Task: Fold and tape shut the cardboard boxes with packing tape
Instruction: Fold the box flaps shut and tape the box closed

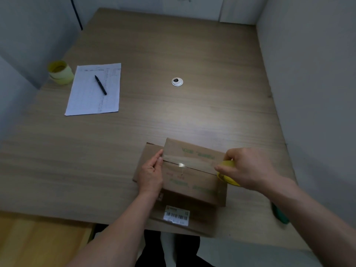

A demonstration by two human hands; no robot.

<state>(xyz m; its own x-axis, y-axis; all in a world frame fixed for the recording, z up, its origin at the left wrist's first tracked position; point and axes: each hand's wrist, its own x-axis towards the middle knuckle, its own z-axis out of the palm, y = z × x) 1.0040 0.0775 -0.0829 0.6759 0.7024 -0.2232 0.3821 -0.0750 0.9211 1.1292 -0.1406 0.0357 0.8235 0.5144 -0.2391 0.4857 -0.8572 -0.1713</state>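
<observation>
While your left hand [151,175] lies flat on the left end of the cardboard box [192,170], its fingers are straight and together, their tips pressing the start of a clear tape strip [189,162] down onto the top. Your left forearm comes up from the near edge of the table [173,116], nearly straight toward the box. Your right hand [245,168] sits at the box's right end with its fingers curled around a yellow tape roll [228,175], thumb and forefinger pinching it where the strip leaves the roll. Your right forearm reaches in from the right at a slant, wrist slightly raised. The strip runs along the seam between the two closed top flaps, from one hand to the other.

You have the box close to the table's near edge, right of the middle, resting on a flat piece of cardboard [179,218] with a barcode label. A green object [280,214] lies by the near right edge, partly hidden by your arm. Toward the far left corner sit a stack of yellow tape rolls [60,73] and a sheet of paper [94,89] with a pen [100,85] on it. A round cable port [177,82] sits mid-table.
</observation>
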